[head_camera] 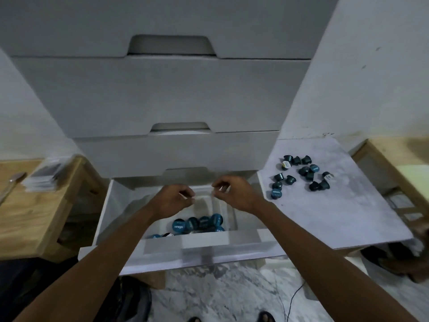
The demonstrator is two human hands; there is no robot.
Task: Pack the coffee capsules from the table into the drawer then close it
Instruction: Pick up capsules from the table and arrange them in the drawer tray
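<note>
Two hands over open drawer, capsules split between drawer and table

Both hands above the pulled-out bottom drawer (162, 246) of a white drawer unit (162, 94). Left hand (173, 199) and right hand (234, 194) near each other, not touching, fingers curled, thumb and forefinger tips close together on each. Cannot tell if anything is pinched; nothing visible between the tips. Some motion blur.

Inside the drawer: white insert tray (222, 205), cluster of blue-lidded coffee capsules (197, 225) piled at its near end, below and between the forearms.

Right of the drawer unit: white tabletop (336, 212) with a loose scatter of more dark capsules (301, 175) toward its far left part, well apart from the hands. Some on their sides, some lid-up.

Left: wooden table (34, 217) with a stack of clear packets (44, 176) and a spoon (14, 180).

Marble-pattern floor (220, 293) below.
</note>
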